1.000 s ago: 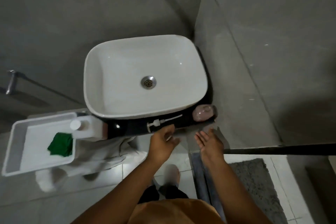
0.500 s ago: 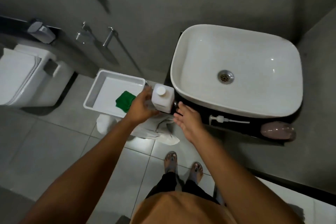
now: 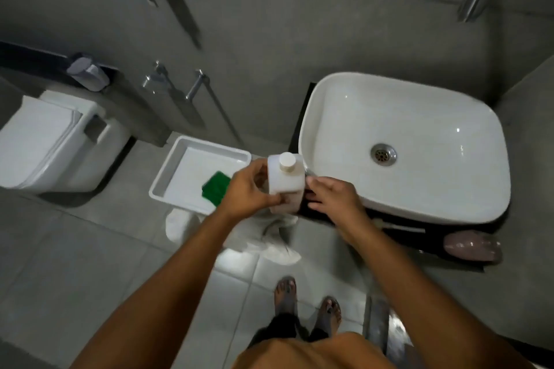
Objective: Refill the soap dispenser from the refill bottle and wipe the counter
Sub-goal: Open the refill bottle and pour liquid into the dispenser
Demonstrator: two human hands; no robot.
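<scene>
Refill bottle (image 3: 284, 181), white, square, capped, upright

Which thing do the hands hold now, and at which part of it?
The left hand grips the white refill bottle by its body, below the closed cap. The right hand touches the bottle's right side with its fingers; a real grip there cannot be told.

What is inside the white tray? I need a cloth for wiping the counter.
A folded green cloth lies at the near right corner of the white tray; the left hand covers its right edge. Nothing else shows.
</scene>
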